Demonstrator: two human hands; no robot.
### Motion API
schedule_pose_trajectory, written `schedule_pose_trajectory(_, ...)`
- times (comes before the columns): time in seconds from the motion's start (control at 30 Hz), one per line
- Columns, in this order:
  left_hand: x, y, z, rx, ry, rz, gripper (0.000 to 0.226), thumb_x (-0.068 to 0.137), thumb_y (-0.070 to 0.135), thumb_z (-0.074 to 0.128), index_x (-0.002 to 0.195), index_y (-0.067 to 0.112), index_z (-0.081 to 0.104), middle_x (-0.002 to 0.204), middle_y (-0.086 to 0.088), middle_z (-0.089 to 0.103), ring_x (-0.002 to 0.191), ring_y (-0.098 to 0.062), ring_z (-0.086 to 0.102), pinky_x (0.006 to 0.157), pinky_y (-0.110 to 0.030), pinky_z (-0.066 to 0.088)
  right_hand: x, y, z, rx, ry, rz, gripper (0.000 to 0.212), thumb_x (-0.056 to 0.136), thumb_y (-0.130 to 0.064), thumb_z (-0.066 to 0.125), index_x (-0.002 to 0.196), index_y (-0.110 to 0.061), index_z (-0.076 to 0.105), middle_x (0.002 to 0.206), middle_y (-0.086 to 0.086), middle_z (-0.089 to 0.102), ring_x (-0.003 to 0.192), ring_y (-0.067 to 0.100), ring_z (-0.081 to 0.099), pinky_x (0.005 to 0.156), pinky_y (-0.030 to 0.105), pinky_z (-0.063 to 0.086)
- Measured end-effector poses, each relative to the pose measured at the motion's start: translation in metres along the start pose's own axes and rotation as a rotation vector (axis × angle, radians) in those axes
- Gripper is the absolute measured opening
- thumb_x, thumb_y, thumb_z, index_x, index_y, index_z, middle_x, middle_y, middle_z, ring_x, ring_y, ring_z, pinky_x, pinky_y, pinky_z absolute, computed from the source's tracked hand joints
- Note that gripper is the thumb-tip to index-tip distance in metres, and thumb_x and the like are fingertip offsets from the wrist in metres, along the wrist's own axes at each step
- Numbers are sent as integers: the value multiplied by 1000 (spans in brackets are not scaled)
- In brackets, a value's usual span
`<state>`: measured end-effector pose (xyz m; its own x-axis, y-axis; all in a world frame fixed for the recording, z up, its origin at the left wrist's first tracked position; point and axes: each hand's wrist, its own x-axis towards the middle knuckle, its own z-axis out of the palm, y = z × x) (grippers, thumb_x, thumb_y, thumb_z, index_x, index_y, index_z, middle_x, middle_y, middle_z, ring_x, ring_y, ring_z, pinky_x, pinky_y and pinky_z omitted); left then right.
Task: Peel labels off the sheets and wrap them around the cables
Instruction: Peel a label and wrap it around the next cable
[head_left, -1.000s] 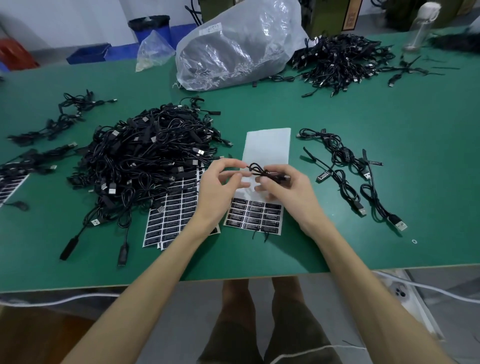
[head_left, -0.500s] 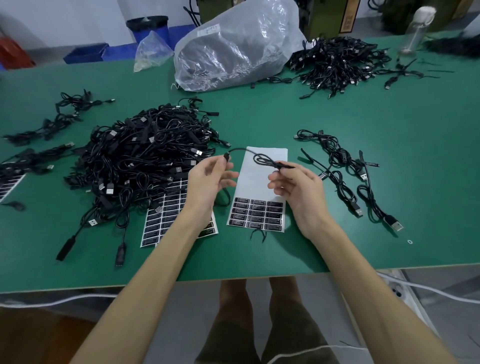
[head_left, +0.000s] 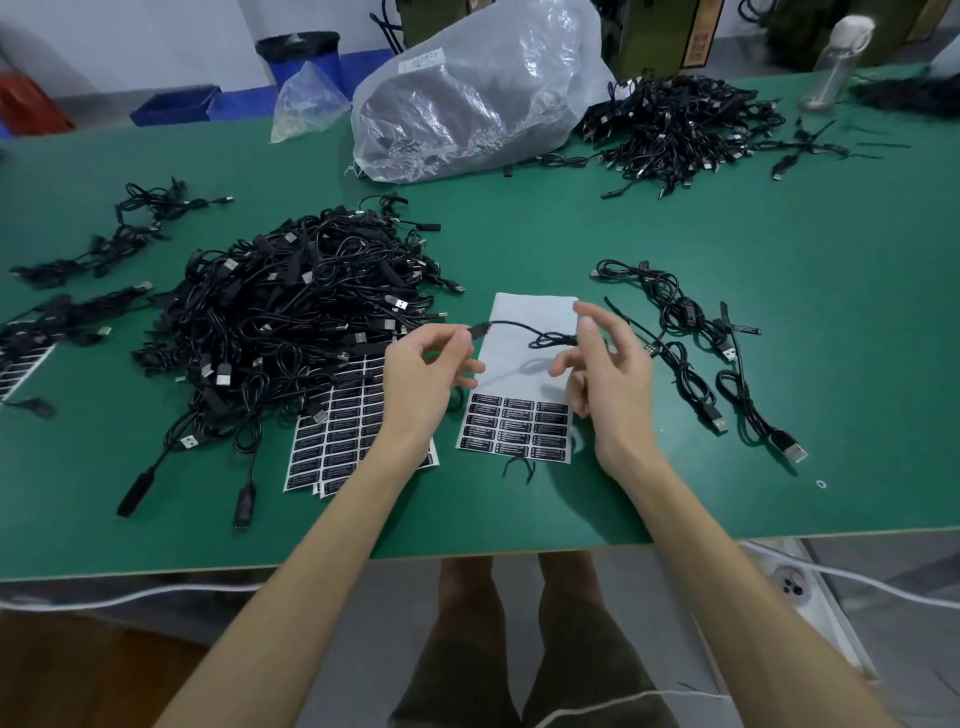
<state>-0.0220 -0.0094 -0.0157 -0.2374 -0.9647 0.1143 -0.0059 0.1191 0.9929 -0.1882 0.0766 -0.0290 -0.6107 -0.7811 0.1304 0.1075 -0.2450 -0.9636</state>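
A thin black cable hangs in the air above a label sheet whose upper half is peeled bare. My left hand pinches the cable's plug end between thumb and fingertips. My right hand holds the knotted, bundled end, with its index finger raised and the other fingers loosely spread. A stack of full label sheets lies partly under my left wrist. The big heap of black cables sits just left of my left hand.
Several separate cables lie right of my right hand. A clear plastic bag, another cable pile and a bottle stand at the back. Loose cables and another sheet lie far left. The table's front edge is close.
My hands were together working on the cable bundle; they have drawn apart and stretched the cable out between them. My right hand's fingers have spread.
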Motion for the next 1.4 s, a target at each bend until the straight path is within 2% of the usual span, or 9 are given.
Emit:
schedule_pose_trajectory(0.1,-3,3,2,137,-182,116,17,97,1,67,97,16,77,78,1,73,66,-21,73,61,-29,58,-2,0,2,-105,-62,-73,21,105,-30,61,124,-32,68,102,9,65,60,19,56,54,20,47)
schedule_pose_trajectory(0.2,-6,5,6,211,-294,190,24,94,2,71,97,25,78,86,4,75,66,-21,72,61,-26,56,-1,4,4,-230,-203,-78,16,104,-28,63,114,-30,76,124,0,58,69,16,65,63,23,53)
schedule_pose_trajectory(0.33,-6,2,6,254,-299,223,21,94,7,72,98,27,77,85,6,76,68,-19,72,64,-22,54,-1,8,6,-260,-255,-27,17,104,-20,61,104,-12,76,89,-1,75,63,14,63,63,34,54)
schedule_pose_trajectory(0.47,-3,-4,1,256,-220,174,13,94,12,75,104,18,69,87,2,76,78,-13,72,70,-23,55,0,10,6,-286,-287,-25,8,100,-13,67,98,-15,75,85,0,76,68,14,67,64,31,56)
schedule_pose_trajectory(0.6,2,-7,-10,575,-343,247,37,91,21,79,125,24,66,117,13,68,109,-1,60,99,-22,47,0,11,8,-276,-220,7,10,101,-11,65,94,-14,72,77,2,72,61,11,63,61,27,54)
schedule_pose_trajectory(0.67,4,-8,-15,815,-492,286,49,92,29,77,138,21,62,138,8,60,130,-9,49,115,-31,35,1,10,7,-212,-175,44,11,102,-13,63,95,-11,70,76,2,70,60,14,62,62,30,54)
schedule_pose_trajectory(0.73,4,-12,-16,920,-553,324,51,94,34,73,141,19,61,148,4,54,139,-15,41,120,-36,29,1,9,6,-187,-159,60,11,103,-15,63,95,-11,70,75,-1,69,61,15,62,62,31,54)
schedule_pose_trajectory(1.0,-2,-16,-16,919,-444,445,41,92,31,75,129,14,72,127,0,69,122,-21,55,108,-44,42,0,9,7,-191,-153,67,11,102,-16,64,96,-11,71,74,-2,70,62,15,62,61,30,52)
schedule_pose_trajectory(1.4,-14,-20,-13,904,-303,535,27,94,29,73,115,12,70,104,0,71,104,-22,58,94,-42,46,-5,1,9,-190,-151,-4,12,103,-14,62,97,-7,69,76,2,69,64,16,64,54,25,52)
